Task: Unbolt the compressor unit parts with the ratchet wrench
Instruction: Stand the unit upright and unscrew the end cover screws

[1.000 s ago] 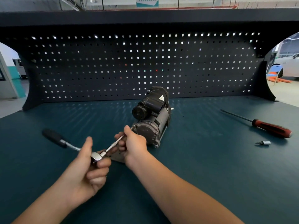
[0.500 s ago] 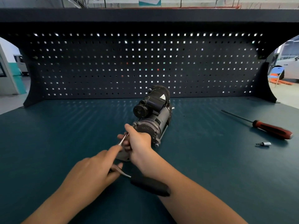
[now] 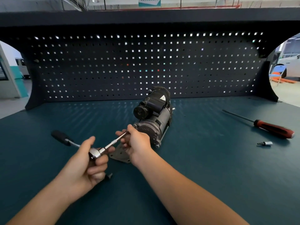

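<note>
A dark compressor unit (image 3: 154,114) lies on the green bench top (image 3: 211,168), with a grey mounting plate (image 3: 121,154) at its near end. The ratchet wrench (image 3: 95,153) has its black handle (image 3: 60,138) pointing left and a thin extension bar (image 3: 116,140) running up to the unit's near end. My left hand (image 3: 87,164) grips the ratchet head. My right hand (image 3: 138,143) pinches the extension bar close to the unit. The bar's tip and the bolt are hidden behind my right hand.
A red-handled screwdriver (image 3: 274,129) lies at the right, with a small socket bit (image 3: 265,143) in front of it. A small dark bit (image 3: 108,176) lies by my left hand. A black pegboard (image 3: 146,65) closes the back of the bench.
The ratchet handle has swung from near my right forearm back out to the left. My left hand now grips the ratchet head again. My right hand has stayed on the bar.
</note>
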Tool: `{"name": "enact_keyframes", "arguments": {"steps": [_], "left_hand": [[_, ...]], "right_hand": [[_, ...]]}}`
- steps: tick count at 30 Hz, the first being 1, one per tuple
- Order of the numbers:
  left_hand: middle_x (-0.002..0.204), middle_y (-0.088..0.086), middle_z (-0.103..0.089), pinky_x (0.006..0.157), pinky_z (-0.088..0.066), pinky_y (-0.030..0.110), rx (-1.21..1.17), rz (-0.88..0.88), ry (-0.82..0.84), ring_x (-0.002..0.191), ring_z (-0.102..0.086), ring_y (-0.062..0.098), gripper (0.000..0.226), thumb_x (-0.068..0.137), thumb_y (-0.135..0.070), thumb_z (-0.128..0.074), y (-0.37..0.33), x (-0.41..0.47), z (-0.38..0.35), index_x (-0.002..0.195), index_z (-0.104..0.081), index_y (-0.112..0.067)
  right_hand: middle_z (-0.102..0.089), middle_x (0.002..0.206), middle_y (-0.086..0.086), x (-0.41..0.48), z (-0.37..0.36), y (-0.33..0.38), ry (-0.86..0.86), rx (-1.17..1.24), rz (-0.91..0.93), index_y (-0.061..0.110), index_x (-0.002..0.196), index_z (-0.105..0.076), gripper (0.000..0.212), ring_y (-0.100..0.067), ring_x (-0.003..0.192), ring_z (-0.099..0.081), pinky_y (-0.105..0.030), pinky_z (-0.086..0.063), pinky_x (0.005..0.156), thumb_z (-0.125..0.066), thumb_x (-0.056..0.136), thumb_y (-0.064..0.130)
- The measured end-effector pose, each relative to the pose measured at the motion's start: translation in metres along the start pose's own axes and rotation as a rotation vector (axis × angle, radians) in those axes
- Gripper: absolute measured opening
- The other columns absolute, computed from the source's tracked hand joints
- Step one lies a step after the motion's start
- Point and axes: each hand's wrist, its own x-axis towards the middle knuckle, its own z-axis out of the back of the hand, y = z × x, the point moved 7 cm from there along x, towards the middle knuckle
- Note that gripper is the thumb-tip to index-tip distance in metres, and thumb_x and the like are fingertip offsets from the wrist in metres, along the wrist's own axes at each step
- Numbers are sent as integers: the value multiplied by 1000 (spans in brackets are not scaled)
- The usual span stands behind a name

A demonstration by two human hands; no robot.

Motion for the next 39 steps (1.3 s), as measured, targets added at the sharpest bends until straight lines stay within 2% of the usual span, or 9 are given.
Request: {"name": "enact_keyframes", "arguments": {"steps": [3,6,11,17,22,26,31,34,39], "left_hand": [[42,1,-42,33,-28,19,489,-208,-73,30,-26,9,50,95,-42,-36,-9,-3,-2,79,-60,-2],[46,0,-56,49,-40,29,1024,-509,-205,39,-45,8,41,93,-37,-40,-21,-17,-10,57,-52,-22],[66,-5,-60,62,-47,31,1495,-640,-361,71,-60,16,25,85,-56,-37,-23,-32,-20,87,-52,-35],[47,-1,-51,41,-34,27,1825,-976,-266,40,-52,26,26,66,-25,-80,-19,-37,-32,70,-58,-11],[54,-3,-57,59,-45,31,1414,-637,-325,53,-53,7,34,92,-47,-36,-18,-17,-12,82,-57,-22],[44,1,-48,36,-28,17,627,-287,-97,29,-27,8,52,96,-43,-34,-2,0,-3,88,-62,-1],[41,-6,-33,27,-16,10,-236,119,1,25,-14,0,50,92,-46,-37,10,-2,-2,91,-59,-1],[40,-5,-33,28,-17,9,-74,26,-25,23,-18,2,45,95,-42,-37,4,-1,2,88,-59,-3],[44,0,-49,40,-36,22,742,-524,-258,34,-36,8,26,96,-32,-42,-26,-12,0,87,-60,-16]], "right_hand": [[-64,46,2,0,5,1,-28,-45,2,7,78,-52,23,-4,27,-41,-12,-33,33,-50,95,23],[-62,44,1,2,13,2,-51,-67,-2,7,70,-52,26,-4,27,-41,-13,-35,34,-59,89,24],[-59,42,4,6,18,7,-61,-144,63,9,65,-55,28,-3,29,-45,-15,-38,40,-69,83,26],[-54,37,3,6,18,8,-77,-238,68,10,64,-54,30,-8,38,-46,-17,-39,42,-70,82,28],[-58,42,4,7,17,7,-59,-226,70,9,64,-58,28,-3,31,-42,-14,-38,39,-62,88,22],[-57,41,5,7,15,7,-59,-184,68,9,64,-57,29,-2,29,-40,-12,-36,36,-60,90,21],[-58,42,6,5,9,5,-39,-119,54,9,65,-57,29,-1,32,-44,-13,-38,41,-59,91,21],[-59,43,4,6,7,4,-26,-153,63,10,63,-57,32,-4,34,-46,-17,-38,47,-56,92,24],[-61,56,-7,4,5,5,-40,-191,61,7,69,-52,32,-10,32,-50,-16,-38,37,-47,95,25]]}}
